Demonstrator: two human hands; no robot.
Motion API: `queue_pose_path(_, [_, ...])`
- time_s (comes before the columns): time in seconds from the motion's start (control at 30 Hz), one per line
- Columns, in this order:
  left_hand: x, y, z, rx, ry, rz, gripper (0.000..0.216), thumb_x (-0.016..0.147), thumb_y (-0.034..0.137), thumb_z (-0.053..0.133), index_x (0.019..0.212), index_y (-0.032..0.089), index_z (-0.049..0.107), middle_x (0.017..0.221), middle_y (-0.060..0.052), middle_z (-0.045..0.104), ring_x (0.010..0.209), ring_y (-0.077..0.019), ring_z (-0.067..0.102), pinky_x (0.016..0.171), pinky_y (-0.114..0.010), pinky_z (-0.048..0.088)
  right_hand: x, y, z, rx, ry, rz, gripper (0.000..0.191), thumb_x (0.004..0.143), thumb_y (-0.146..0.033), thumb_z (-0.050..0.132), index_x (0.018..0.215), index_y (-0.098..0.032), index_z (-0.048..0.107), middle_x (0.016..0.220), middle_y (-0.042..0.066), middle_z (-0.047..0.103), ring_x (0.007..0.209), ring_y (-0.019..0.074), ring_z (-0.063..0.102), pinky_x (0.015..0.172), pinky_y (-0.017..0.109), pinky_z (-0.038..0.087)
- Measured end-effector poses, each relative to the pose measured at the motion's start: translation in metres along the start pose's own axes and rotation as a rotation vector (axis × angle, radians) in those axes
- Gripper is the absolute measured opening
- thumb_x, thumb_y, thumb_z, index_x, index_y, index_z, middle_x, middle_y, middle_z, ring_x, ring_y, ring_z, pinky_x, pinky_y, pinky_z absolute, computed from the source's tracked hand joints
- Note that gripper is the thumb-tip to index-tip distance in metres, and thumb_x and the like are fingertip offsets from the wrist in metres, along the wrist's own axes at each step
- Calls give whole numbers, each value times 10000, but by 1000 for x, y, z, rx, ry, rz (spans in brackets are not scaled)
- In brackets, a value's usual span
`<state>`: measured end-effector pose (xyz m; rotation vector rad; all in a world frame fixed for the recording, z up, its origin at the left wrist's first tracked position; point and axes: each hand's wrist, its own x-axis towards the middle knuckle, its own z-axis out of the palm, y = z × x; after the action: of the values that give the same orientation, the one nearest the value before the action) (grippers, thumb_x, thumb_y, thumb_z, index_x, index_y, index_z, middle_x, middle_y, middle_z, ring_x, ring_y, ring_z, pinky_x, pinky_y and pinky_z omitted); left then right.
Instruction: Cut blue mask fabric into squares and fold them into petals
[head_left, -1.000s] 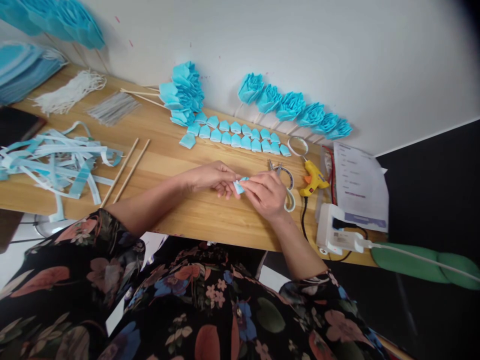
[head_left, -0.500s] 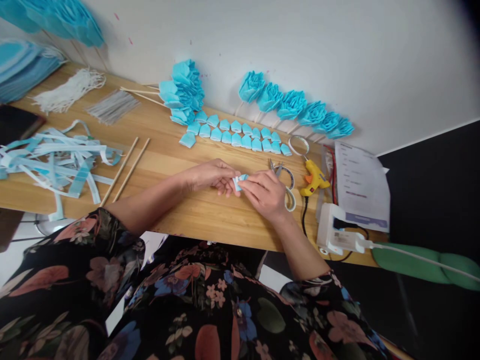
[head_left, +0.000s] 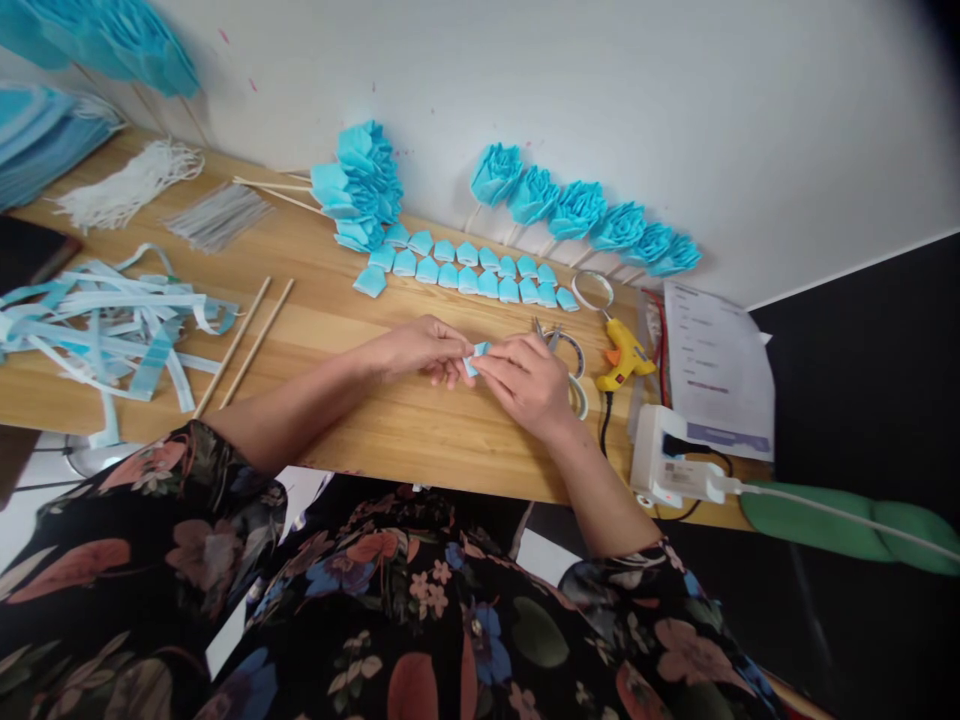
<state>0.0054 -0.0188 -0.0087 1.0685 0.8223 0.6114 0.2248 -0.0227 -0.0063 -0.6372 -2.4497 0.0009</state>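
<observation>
My left hand point(head_left: 420, 352) and my right hand point(head_left: 526, 382) meet over the middle of the wooden table point(head_left: 420, 430). Both pinch one small light-blue folded piece point(head_left: 474, 358) between their fingertips, just above the tabletop. Beyond the hands lie two rows of several similar folded blue pieces point(head_left: 465, 275). Scissors point(head_left: 559, 345) lie just right of my right hand, partly hidden behind it.
Blue paper flowers on sticks point(head_left: 585, 212) lean along the wall; a bigger blue flower point(head_left: 358, 188) lies left of them. A yellow glue gun point(head_left: 622, 355), tape roll point(head_left: 592, 290), power strip point(head_left: 671, 465) and paper sheet point(head_left: 712, 355) sit right. Blue strips point(head_left: 112, 325) and two wooden sticks point(head_left: 244, 340) lie left.
The hands keep working the small blue piece in the same spot; the fingers have shifted slightly on it. The view has drifted a little.
</observation>
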Motion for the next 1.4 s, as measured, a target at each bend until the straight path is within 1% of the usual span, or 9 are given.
queue_pose_path(0.13, [3, 3, 0, 37, 123, -5, 217, 863, 264, 634, 736, 100, 699, 739, -89, 755, 524, -95, 617, 455, -182, 439, 3, -3, -7, 34, 31, 118, 173, 915, -188, 615, 1020, -267, 728, 964, 46, 726, 908, 213, 641, 813, 397, 532])
queue_pose_path(0.23, [3, 6, 1, 93, 171, 21, 231, 885, 269, 609, 751, 104, 700, 719, -73, 743, 509, -85, 590, 463, -187, 443, 3, -6, -6, 216, 94, 418, 234, 937, -286, 585, 1150, -268, 681, 1043, 63, 710, 967, 228, 652, 810, 409, 559])
queue_pose_path(0.37, [2, 4, 2, 209, 202, 121, 303, 891, 352, 619, 712, 118, 687, 656, -49, 701, 503, -75, 562, 471, -177, 443, 4, -8, 6, 677, 56, 790, 431, 928, -429, 580, 1336, -296, 545, 1096, 62, 693, 1003, 228, 662, 724, 364, 596])
queue_pose_path(0.5, [1, -1, 4, 349, 284, 240, 346, 888, 400, 614, 679, 128, 660, 590, -22, 639, 493, -72, 531, 454, -167, 419, 10, -11, 15, 989, 23, 970, 629, 825, -473, 698, 1392, -314, 477, 1068, 55, 677, 1004, 236, 652, 706, 356, 598])
queue_pose_path(0.63, [-1, -1, 7, 472, 369, 345, 338, 907, 375, 574, 693, 130, 666, 601, -18, 637, 509, -72, 521, 465, -172, 395, 16, -14, 15, 1129, 108, 1102, 645, 812, -459, 711, 1394, -327, 468, 1128, 49, 664, 1053, 226, 639, 726, 343, 598])
queue_pose_path(0.8, [-2, -1, 9, 487, 392, 439, 319, 916, 358, 563, 719, 136, 680, 618, -14, 650, 526, -68, 507, 481, -178, 375, 17, -17, 15, 1254, 134, 1090, 590, 814, -433, 708, 1358, -334, 505, 990, 13, 664, 955, 192, 649, 742, 336, 597])
queue_pose_path(0.97, [0, -3, 8, 481, 419, 428, 320, 910, 355, 566, 693, 138, 654, 598, -6, 627, 505, -62, 473, 465, -178, 358, 20, -18, 18, 1202, 145, 1020, 593, 786, -352, 722, 1344, -331, 523, 792, -29, 576, 795, 163, 598, 705, 329, 578])
queue_pose_path(1.17, [-3, 2, 9, 337, 308, 335, 348, 893, 438, 578, 727, 138, 641, 630, -14, 620, 533, -76, 522, 486, -179, 420, 22, -16, 19, 1119, 225, 996, 528, 786, -284, 696, 1298, -303, 567, 728, -50, 499, 687, 133, 529, 685, 318, 557])
queue_pose_path(1.4, [2, 0, 6, 227, 251, 287, 245, 798, 376, 708, 804, 150, 614, 642, 6, 602, 529, -75, 507, 473, -182, 416, 16, -12, 30, 878, 245, 842, 523, 840, -257, 643, 1350, -307, 534, 723, -42, 522, 676, 144, 518, 658, 314, 492])
